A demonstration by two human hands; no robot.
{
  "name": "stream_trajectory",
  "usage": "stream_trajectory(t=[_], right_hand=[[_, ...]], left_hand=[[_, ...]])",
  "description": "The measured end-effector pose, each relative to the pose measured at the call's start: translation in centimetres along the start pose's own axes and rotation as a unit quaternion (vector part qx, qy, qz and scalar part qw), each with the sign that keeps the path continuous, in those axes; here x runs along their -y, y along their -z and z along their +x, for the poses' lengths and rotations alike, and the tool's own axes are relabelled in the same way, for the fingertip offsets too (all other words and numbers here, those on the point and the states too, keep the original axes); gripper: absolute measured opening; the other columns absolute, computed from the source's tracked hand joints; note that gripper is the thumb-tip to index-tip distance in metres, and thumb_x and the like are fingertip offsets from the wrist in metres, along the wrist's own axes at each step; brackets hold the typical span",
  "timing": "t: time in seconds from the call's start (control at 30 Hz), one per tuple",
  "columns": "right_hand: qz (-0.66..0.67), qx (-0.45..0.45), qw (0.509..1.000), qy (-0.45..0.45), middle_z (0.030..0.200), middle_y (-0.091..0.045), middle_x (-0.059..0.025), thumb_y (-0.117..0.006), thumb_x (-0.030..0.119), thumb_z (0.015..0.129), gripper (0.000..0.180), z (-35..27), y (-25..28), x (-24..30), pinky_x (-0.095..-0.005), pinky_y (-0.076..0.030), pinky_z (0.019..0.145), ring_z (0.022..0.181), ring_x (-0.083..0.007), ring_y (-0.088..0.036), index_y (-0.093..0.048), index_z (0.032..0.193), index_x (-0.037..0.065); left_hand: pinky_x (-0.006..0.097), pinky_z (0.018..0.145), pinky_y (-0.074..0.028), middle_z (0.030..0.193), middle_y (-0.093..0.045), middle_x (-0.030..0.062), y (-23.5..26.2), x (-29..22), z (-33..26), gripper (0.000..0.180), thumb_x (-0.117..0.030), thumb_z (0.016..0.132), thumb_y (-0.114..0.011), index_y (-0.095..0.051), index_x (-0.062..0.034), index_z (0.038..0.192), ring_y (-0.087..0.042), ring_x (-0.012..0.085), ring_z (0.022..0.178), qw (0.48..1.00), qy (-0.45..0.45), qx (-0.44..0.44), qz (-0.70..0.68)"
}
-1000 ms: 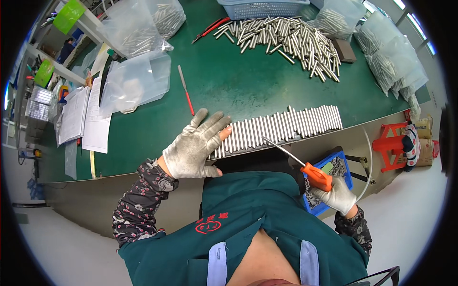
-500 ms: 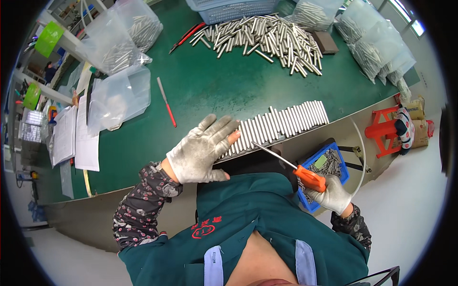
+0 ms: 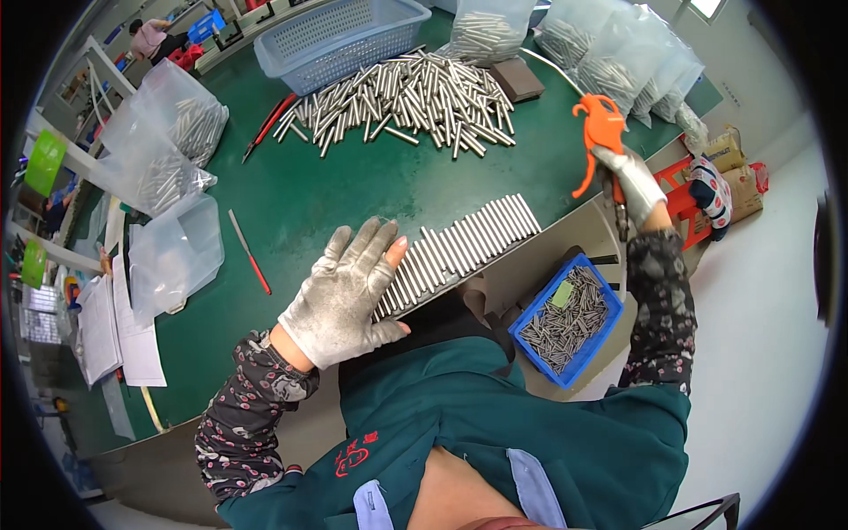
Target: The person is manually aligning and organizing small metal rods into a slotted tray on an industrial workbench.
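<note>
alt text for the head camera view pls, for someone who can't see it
A person's gloved left hand presses flat on a row of metal rods lined up at the edge of a green table, while the gloved right hand holds up an orange air gun. Loose rods are piled farther back.

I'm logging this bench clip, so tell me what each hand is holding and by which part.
The right hand grips an orange air gun by its lower handle. The left hand holds nothing; it lies flat on the row of metal rods.
</note>
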State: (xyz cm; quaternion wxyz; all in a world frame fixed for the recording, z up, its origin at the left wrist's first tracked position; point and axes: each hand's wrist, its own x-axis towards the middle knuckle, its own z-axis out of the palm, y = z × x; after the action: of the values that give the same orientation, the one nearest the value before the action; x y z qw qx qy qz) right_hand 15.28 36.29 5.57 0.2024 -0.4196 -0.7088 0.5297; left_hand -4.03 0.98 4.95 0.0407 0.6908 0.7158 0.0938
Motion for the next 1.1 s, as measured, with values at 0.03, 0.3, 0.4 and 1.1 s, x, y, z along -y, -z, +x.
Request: stream_trajectory(t=[0.03, 0.3, 0.4, 1.1], right_hand=[[-0.013, -0.01, 1.0, 0.004, 0.064, -0.051, -0.0028, -0.066, 0.04, 0.08, 0.037, 1.6, 0.2, 0.0, -0.0268, -0.038, 0.037, 0.045, -0.0117, -0.049, -0.056, 0.084, 0.005], [-0.031, -0.006, 0.999, -0.045, 0.067, -0.053, -0.0054, -0.061, 0.029, 0.083, 0.028, 9.2, -2.0, -1.1, -0.033, -0.045, 0.042, 0.048, -0.016, -0.053, -0.057, 0.097, 0.004], [-0.155, -0.038, 0.986, -0.04, 0.069, -0.059, -0.0106, -0.055, 0.027, 0.085, 0.031, 10.7, -2.0, -1.3, -0.0342, -0.047, 0.046, 0.052, -0.0207, -0.058, -0.058, 0.101, 0.001], [-0.459, -0.186, 0.866, 0.064, 0.108, -0.062, -0.0224, -0.046, 0.024, 0.085, 0.033, 10.8, -1.9, -1.4, -0.0463, -0.048, 0.086, 0.102, -0.0371, -0.06, -0.06, 0.113, 0.012]], left_hand=[[0.049, 0.112, -0.02, 0.14, -0.036, 0.023, -0.1, -0.1, 0.6, 0.093, -0.05, 0.071, -0.068, -0.031, 0.0017, 0.139, -0.03, 0.036, 0.135, 1.0, -0.007, -0.005, 0.004], [0.051, 0.111, -0.02, 0.141, -0.036, 0.0235, -2.9, -0.8, 3.7, 0.093, -0.05, 0.076, -0.064, -0.025, 0.0039, 0.141, -0.029, 0.0362, 0.135, 0.998, 0.041, 0.033, 0.02], [0.051, 0.111, -0.02, 0.14, -0.036, 0.0231, -3.3, -1.2, 4.2, 0.092, -0.049, 0.077, -0.064, -0.024, 0.0031, 0.142, -0.03, 0.0357, 0.134, 0.999, 0.03, 0.032, 0.01], [0.046, 0.113, -0.018, 0.143, -0.035, 0.02, -2.9, -1.2, 3.0, 0.08, -0.041, 0.078, -0.066, -0.033, -0.002, 0.14, -0.029, 0.0339, 0.136, 0.999, 0.029, 0.019, -0.031]])
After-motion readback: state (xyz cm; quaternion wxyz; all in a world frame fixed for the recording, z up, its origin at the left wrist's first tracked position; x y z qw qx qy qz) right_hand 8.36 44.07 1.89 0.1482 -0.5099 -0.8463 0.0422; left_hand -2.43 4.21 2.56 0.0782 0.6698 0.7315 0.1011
